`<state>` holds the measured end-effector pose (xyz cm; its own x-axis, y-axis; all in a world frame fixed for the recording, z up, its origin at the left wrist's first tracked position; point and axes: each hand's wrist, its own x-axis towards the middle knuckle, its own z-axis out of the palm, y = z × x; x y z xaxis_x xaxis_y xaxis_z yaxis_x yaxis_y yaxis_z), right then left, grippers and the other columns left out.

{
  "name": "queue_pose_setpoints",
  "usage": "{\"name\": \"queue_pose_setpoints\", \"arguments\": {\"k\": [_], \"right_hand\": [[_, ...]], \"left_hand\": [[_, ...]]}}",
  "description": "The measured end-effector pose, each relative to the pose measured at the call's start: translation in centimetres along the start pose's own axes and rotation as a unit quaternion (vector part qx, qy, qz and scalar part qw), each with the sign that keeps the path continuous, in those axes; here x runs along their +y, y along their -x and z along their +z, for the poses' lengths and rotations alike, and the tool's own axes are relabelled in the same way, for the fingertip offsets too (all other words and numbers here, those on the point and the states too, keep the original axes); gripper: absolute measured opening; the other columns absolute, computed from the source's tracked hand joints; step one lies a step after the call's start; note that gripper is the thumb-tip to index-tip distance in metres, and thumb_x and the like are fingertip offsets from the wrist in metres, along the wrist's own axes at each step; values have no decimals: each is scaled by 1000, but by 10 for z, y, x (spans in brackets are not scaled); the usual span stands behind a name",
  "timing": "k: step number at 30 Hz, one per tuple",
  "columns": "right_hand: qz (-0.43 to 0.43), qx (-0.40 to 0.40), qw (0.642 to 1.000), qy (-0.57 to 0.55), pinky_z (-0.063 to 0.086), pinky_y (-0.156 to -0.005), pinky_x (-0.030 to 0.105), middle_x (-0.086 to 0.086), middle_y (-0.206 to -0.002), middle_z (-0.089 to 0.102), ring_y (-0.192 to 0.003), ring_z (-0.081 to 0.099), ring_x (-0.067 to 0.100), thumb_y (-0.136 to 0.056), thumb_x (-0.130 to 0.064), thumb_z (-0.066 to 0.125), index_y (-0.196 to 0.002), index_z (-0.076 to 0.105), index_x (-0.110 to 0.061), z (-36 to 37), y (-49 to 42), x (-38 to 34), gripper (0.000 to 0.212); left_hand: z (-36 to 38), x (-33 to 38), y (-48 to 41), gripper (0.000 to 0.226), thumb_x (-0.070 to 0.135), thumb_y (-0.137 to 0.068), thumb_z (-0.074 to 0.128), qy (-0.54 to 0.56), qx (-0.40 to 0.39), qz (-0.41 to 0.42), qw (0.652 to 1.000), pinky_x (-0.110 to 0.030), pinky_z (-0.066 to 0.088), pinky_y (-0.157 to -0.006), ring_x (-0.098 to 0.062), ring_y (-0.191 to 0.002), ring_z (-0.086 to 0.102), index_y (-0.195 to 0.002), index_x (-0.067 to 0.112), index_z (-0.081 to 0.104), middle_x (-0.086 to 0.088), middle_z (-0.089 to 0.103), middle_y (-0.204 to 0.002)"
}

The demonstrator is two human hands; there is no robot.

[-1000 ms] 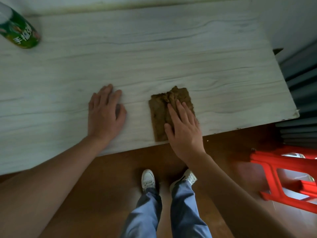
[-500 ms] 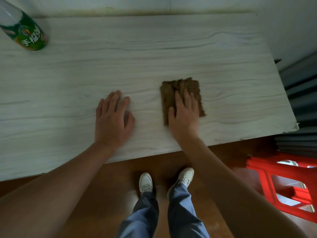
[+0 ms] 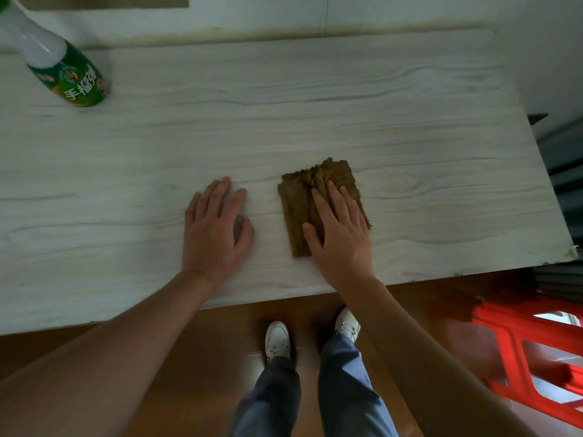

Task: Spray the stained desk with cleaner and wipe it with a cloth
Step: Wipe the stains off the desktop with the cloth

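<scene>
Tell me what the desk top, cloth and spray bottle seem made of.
Desk top: pale matte wood-grain pattern, probably laminate board; near right corner looks chipped.
Cloth: brown, fuzzy nap, ragged edges, likely terry or microfibre.
Spray bottle: smooth white body, glossy green label, apparently plastic.

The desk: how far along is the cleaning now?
Spraying looks done: the spray bottle stands apart at the far left corner. In hand: the right hand presses the brown cloth flat near the front edge, while the left hand rests on the desk. I see no clear stain, so what remains is uncertain.
</scene>
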<state>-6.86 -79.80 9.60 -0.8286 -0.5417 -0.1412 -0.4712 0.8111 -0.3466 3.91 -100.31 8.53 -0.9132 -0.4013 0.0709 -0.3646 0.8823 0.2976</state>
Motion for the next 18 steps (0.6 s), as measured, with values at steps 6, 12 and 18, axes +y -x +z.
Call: {"name": "queue_pose_setpoints", "arguments": {"k": [6, 12, 18], "right_hand": [[20, 14, 1000, -1, 11, -125, 41, -2, -167, 14, -155, 5, 20, -102, -52, 36, -158, 23, -30, -20, -13, 45, 62], [71, 12, 997, 35, 13, -125, 44, -1, -168, 10, -155, 6, 22, -102, -54, 33, -159, 17, -31, -57, -42, 131, 64], [71, 25, 996, 39, 16, -124, 47, 3, -168, 12, -154, 9, 25, -103, -50, 35, -159, 20, -29, -91, -93, 196, 61]], "left_hand": [[1, 4, -1, 55, 37, -95, 44, -2, 4, -8, 1000, -49, 20, -125, -30, -152, 30, -144, 15, 52, -12, 40, -161], [4, 3, -1, 57, 36, -95, 44, -30, 8, 0, 1000, -52, 25, -121, -37, -149, 34, -144, 9, 53, -17, 42, -159], [7, 24, 1, 59, 37, -93, 40, 2, 23, -76, 997, -53, 22, -124, -35, -151, 32, -142, 7, 54, -17, 42, -159]]}}
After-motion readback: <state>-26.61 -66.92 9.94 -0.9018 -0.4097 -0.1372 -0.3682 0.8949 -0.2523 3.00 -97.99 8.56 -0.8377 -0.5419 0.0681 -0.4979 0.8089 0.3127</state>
